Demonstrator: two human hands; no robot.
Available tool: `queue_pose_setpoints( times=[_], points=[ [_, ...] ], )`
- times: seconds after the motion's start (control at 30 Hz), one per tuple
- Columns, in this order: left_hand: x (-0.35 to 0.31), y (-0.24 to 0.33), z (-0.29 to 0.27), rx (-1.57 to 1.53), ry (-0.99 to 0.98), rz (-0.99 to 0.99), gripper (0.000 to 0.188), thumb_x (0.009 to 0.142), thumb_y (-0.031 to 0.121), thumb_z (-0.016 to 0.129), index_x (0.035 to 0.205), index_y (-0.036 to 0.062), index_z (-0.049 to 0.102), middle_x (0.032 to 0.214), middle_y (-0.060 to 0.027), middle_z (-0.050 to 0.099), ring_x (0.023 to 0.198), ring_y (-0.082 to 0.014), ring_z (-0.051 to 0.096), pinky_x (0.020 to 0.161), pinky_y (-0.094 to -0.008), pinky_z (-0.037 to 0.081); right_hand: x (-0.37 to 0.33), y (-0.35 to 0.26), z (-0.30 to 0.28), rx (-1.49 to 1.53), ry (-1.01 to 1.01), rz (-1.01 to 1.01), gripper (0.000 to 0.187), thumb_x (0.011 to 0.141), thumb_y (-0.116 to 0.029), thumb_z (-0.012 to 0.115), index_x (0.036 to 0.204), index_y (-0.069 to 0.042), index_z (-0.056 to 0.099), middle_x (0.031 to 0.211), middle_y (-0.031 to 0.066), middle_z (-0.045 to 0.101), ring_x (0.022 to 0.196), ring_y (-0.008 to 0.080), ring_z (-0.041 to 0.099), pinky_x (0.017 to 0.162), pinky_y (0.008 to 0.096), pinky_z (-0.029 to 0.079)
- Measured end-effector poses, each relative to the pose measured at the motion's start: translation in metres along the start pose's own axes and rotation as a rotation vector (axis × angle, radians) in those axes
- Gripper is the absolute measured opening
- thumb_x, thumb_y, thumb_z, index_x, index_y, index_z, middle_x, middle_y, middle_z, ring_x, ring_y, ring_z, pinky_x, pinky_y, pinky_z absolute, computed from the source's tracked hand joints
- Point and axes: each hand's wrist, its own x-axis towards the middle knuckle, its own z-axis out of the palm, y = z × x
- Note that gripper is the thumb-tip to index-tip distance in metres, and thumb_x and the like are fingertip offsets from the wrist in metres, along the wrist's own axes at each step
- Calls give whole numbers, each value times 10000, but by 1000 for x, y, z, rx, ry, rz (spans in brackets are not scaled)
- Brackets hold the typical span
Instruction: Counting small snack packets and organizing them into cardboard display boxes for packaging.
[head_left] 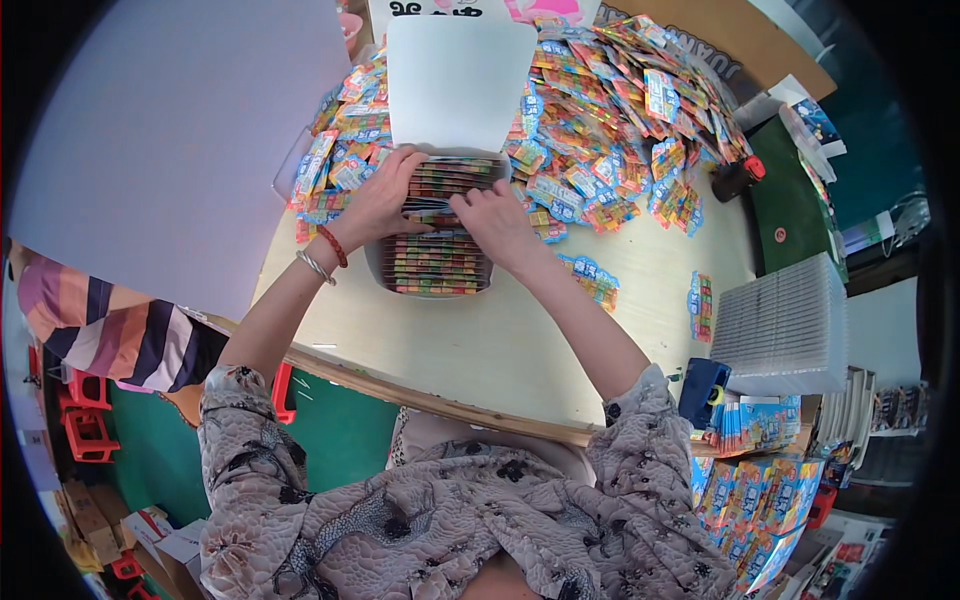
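A white box with its lid raised stands on the table, packed with rows of thin colourful cards or packets on edge. My left hand comes over the box's left side. Its fingers and thumb are closed round the far group of packets. From the right, my right hand reaches in with curled fingers closed on packets near the gap in the middle. Its fingertips are partly hidden among them.
A large heap of colourful packets covers the table's far side. At the right are a dark bottle with a red cap, a stack of clear plastic trays and a blue tape dispenser. Single packets lie nearby.
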Motion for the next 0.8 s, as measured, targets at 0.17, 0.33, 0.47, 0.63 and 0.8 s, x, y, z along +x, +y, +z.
queue_pose_setpoints(
  times=[0.17, 0.33, 0.47, 0.63, 0.8],
  points=[
    [-6, -4, -5, 175, -41, 30, 811, 804, 541, 631, 1318, -25, 363, 1333, -180, 386, 1274, -332, 370, 1072, -419, 317, 18, -10, 3, -98, -48, -116, 121, 819, -100, 532, 929, -75, 577, 805, 71, 624, 792, 206, 624, 797, 346, 403],
    [-11, -2, -5, 506, -17, 6, 794, 858, 602, 500, 1330, -28, 396, 1385, -124, 381, 1314, -288, 335, 1099, -453, 236, 18, -19, 13, -121, -62, -124, 112, 816, -103, 533, 900, -59, 594, 792, 84, 624, 779, 214, 628, 794, 340, 423],
    [-18, 0, 0, 828, -137, -47, 837, 844, 658, 441, 1343, -13, 420, 1373, -100, 401, 1328, -274, 307, 1099, -489, 199, 17, -24, 20, -51, -101, -113, 125, 815, -122, 564, 913, -56, 603, 836, 106, 613, 805, 244, 624, 801, 362, 448],
    [1, 21, 10, 1240, -314, -160, 845, 838, 650, 437, 1372, -2, 388, 1319, -88, 427, 1326, -295, 268, 1108, -512, 167, 17, -8, 29, 64, 34, 82, 132, 777, -66, 579, 907, -70, 601, 909, 118, 557, 792, 277, 600, 755, 369, 466],
    [-11, 22, -5, 583, 19, -74, 708, 903, 454, 510, 1438, 52, 278, 1372, -177, 364, 1302, -341, 323, 1078, -511, 260, 10, 0, 14, 309, 232, -44, 287, 761, -200, 708, 984, -55, 601, 847, 126, 580, 818, 296, 586, 776, 429, 448]
  ],
)
